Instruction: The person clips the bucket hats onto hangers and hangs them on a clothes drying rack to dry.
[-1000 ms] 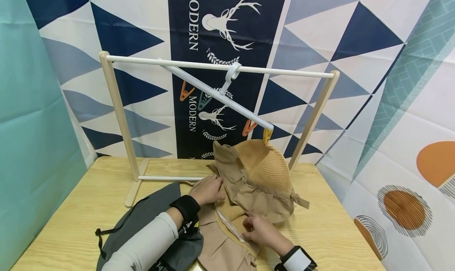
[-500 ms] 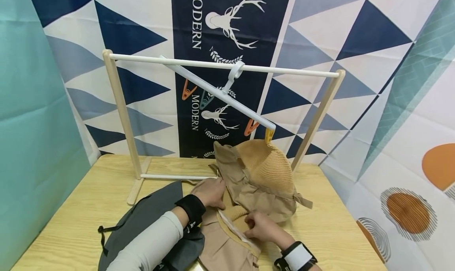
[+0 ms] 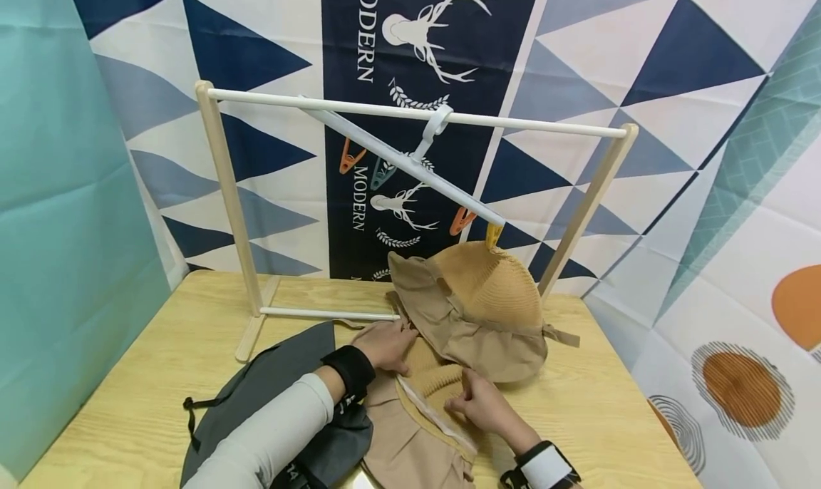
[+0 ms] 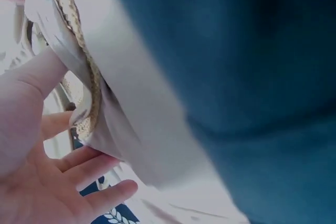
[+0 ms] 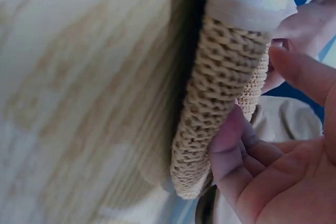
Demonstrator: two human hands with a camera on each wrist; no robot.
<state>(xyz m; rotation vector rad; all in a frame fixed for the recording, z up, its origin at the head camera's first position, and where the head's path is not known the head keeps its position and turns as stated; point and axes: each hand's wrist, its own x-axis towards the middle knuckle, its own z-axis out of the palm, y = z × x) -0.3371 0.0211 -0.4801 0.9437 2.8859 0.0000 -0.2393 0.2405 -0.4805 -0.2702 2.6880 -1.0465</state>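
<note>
A tan hat with a knitted crown and cloth brim (image 3: 400, 432) lies on the table, its pale inner band showing. My left hand (image 3: 385, 346) grips its upper left part; in the left wrist view the thumb and fingers of that hand (image 4: 58, 156) lie on either side of the brim edge. At the crown's right side is my right hand (image 3: 484, 407). Its curled fingers (image 5: 228, 156) touch the knitted crown (image 5: 220, 82) in the right wrist view, with the thumb near the upper edge. A second tan hat (image 3: 494, 289) hangs from a yellow clip (image 3: 493, 235) just behind.
A white-barred rack with wooden posts (image 3: 586, 211) carries a slanted pale blue hanger (image 3: 410, 162) with orange and teal clips. A dark grey bag (image 3: 263, 403) lies at the left, partly under my left forearm. Patterned cloth stands behind the wooden table (image 3: 128, 396).
The view has shifted slightly. My right hand has moved up a little along the lower hat's crown, and its finger pose has changed. My left hand stays at the upper left part.
</note>
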